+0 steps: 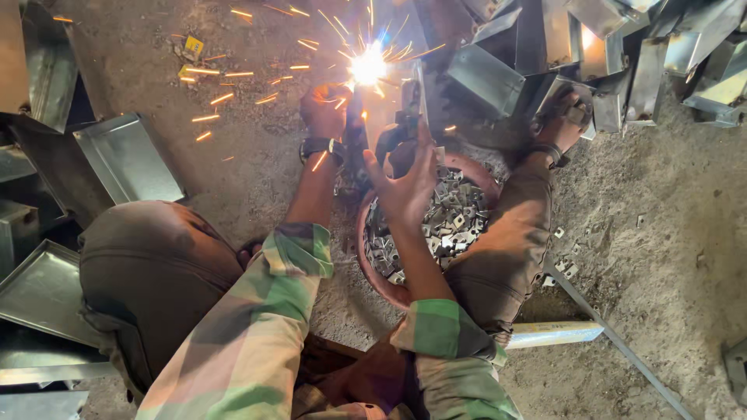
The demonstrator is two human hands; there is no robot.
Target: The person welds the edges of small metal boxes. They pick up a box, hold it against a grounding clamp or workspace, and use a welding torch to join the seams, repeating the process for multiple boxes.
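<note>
Weld arc (367, 65) burned at upper centre of frame, sparks (226, 97) sprayed left over dirt floor (661, 233). Left hand (325, 109) closed round electrode holder (355, 132) below arc. Right hand (406, 183) half open, fingers spread, pressed against dark workpiece (412, 101); hold on it unclear. Bowl (381, 284) of small metal clips (447, 222) lay beneath hands. Sheet-metal trays (128, 159) lay at left.

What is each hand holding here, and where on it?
The left hand grips a dark welding tool near its upper end, by the sparks. The right hand steadies a thin metal piece from below, fingers extended.
</note>
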